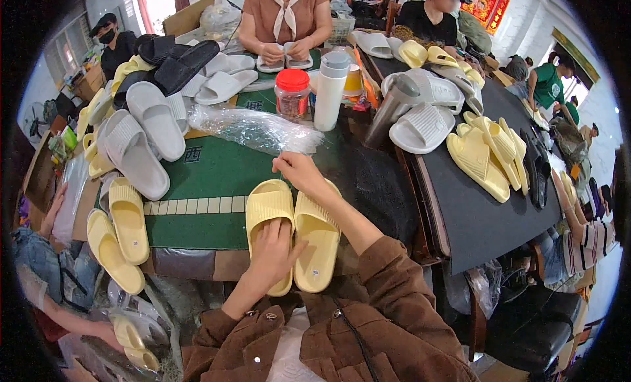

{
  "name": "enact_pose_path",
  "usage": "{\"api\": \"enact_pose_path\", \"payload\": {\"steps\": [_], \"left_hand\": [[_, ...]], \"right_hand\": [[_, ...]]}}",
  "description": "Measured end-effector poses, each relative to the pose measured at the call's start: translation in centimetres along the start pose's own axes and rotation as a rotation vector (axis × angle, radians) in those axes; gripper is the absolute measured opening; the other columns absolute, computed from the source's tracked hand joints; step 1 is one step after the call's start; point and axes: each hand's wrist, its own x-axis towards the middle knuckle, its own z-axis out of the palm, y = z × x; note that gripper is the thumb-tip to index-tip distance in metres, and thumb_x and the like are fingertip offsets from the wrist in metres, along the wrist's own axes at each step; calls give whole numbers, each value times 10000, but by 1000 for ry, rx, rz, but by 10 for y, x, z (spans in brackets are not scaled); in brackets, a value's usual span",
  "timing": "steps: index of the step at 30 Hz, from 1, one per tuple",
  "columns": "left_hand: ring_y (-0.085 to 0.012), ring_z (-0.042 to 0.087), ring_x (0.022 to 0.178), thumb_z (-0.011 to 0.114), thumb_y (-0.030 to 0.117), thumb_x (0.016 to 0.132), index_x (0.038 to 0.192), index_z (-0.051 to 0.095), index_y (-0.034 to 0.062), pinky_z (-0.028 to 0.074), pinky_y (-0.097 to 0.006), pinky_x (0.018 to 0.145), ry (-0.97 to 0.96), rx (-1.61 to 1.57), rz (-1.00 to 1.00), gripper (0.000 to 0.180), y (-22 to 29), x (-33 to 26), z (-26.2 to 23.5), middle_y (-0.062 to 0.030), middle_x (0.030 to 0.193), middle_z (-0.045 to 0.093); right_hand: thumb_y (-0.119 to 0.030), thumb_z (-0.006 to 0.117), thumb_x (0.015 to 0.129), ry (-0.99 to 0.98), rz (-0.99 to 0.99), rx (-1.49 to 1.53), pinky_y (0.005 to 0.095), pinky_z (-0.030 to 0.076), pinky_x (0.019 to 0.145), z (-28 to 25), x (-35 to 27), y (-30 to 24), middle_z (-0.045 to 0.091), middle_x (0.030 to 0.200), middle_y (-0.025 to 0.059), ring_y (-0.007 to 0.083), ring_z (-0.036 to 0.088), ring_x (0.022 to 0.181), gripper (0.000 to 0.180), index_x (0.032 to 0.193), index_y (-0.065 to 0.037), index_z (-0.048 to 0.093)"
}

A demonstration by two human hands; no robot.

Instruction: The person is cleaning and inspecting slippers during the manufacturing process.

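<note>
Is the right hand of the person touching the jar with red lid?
Apart. The head view shows clear plastic film in the gap between right hand and jar.

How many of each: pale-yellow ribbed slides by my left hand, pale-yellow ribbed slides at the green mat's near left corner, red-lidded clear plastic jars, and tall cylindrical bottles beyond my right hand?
Slides by your left hand: 2
Slides at the mat's near left corner: 2
Red-lidded jar: 1
White bottle: 1
Grey bottle: 1
Total: 7
</note>
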Motion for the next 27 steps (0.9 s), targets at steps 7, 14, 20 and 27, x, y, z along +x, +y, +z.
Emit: {"api": "enact_pose_path", "payload": {"steps": [7, 14, 20, 27], "left_hand": [[-254, 608, 720, 638, 94, 803, 1077, 579, 31, 513, -331, 665, 229, -289, 72, 287, 2, 4, -44, -121, 992, 613], [-205, 627, 679, 551, 34, 858, 1132, 566, 7, 496, -302, 636, 259, -505, -23, 276, -39, 90, -34, -134, 878, 655], [-93, 558, 662, 504, 44, 905, 1100, 584, -20, 471, -256, 612, 164, -682, -57, 221, -40, 117, -19, -61, 830, 640], [-77, 512, 628, 496, 104, 942, 971, 597, -17, 425, -237, 561, 309, -725, -89, 161, -41, 113, 10, -30, 736, 595]], "right_hand": [[-159, 579, 866, 225, -192, 244, 297, 445, 579, -4, -18, -10, 589, 657, 95, 139, 554, 603, 181, 859, 21, 603], [-135, 565, 903, 250, -232, 353, 217, 432, 597, 4, -27, -6, 582, 731, 7, 50, 511, 667, 140, 912, 2, 595], [-114, 560, 906, 461, -255, 428, 214, 456, 582, 7, -25, 2, 586, 743, 8, 52, 535, 659, 126, 901, 10, 586], [-26, 562, 880, 443, -298, 666, 224, 482, 696, 8, -27, 6, 599, 900, 47, 88, 576, 807, 147, 1021, 14, 576]]}}
